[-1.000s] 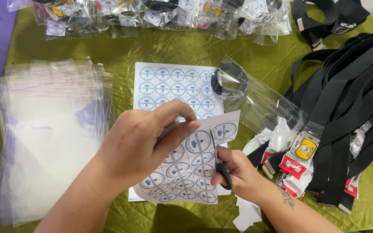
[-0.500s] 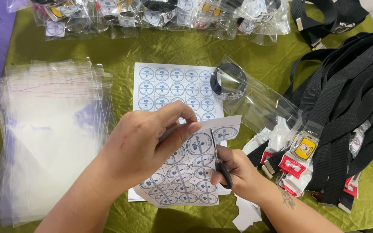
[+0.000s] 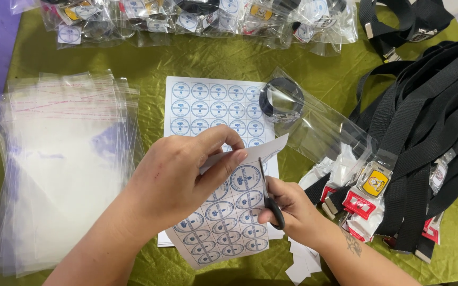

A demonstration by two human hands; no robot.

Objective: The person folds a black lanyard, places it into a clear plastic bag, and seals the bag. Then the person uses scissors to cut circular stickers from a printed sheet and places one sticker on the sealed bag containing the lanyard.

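My left hand (image 3: 178, 177) pinches the upper edge of a white sheet of round blue-printed stickers (image 3: 228, 217), lifted and tilted above the table. My right hand (image 3: 287, 204) grips black-handled scissors (image 3: 269, 197), whose blades point up into the sheet's right side near the top corner. A second flat sticker sheet (image 3: 210, 106) lies underneath on the green cloth, partly covered by my hands.
A stack of clear plastic bags (image 3: 54, 164) lies at the left. A rolled black belt in a clear bag (image 3: 282, 100) sits right of the sheets. Black belts with tagged buckles (image 3: 425, 132) pile at the right. Packed bags (image 3: 197, 18) line the far edge. Paper offcuts (image 3: 303, 262) lie near my right wrist.
The scissors have advanced upward along the held sheet, and the cut corner at the top right has shifted slightly. My left hand keeps its pinch.
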